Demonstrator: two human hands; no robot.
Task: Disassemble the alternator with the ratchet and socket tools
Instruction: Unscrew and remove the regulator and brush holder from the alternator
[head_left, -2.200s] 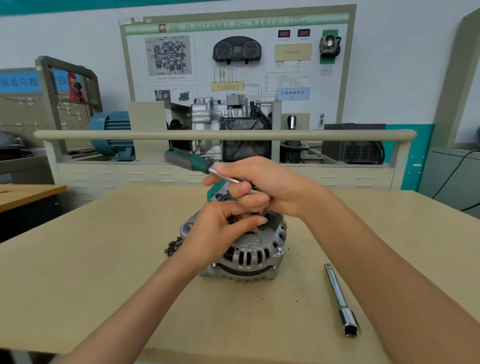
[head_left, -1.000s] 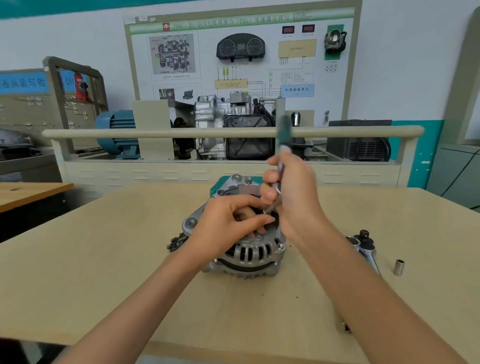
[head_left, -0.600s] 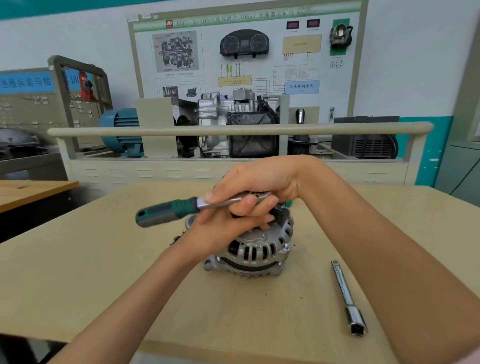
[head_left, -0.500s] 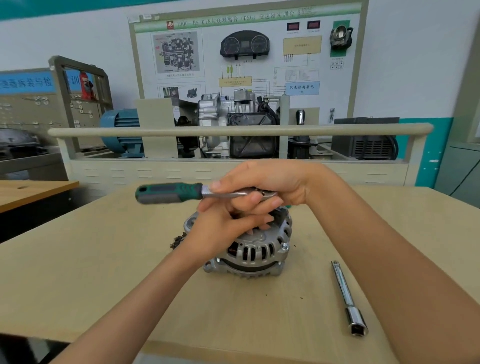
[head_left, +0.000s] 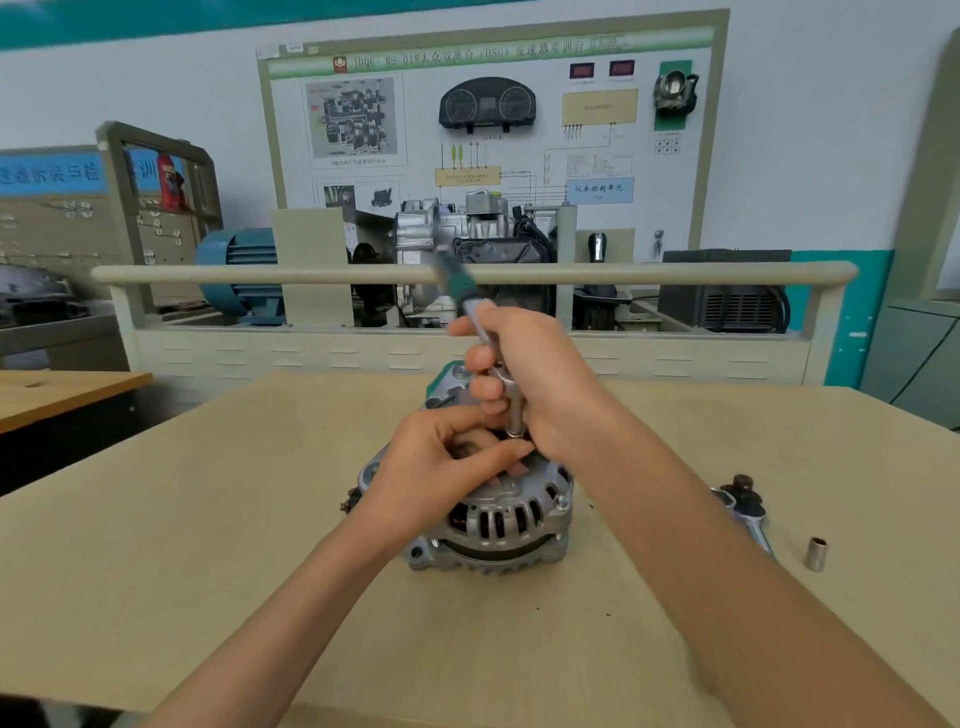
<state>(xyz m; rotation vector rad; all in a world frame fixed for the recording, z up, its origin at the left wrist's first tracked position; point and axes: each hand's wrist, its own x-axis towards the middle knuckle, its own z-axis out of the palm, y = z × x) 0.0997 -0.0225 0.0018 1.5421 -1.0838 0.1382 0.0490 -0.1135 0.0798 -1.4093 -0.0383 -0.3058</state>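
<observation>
Ratchet worked on alternator top

Centrally on the desk (head_left: 182, 545), the alternator (head_left: 498, 519) is steadied by the left hand (head_left: 441, 467), fingers curled against its top. The ratchet (head_left: 480, 338) is gripped by the right hand (head_left: 530, 379), handle raised, socket apparently seated on a fastener.

A light wooden table (head_left: 182, 561) carries an alternator (head_left: 498, 525) near its middle. Small dark bits (head_left: 349, 503) lie against the alternator's left side. Well to the right lies a chrome wrench (head_left: 748, 514), partly hidden by a forearm, and just beside it a small socket (head_left: 815, 554) stands upright.
</observation>
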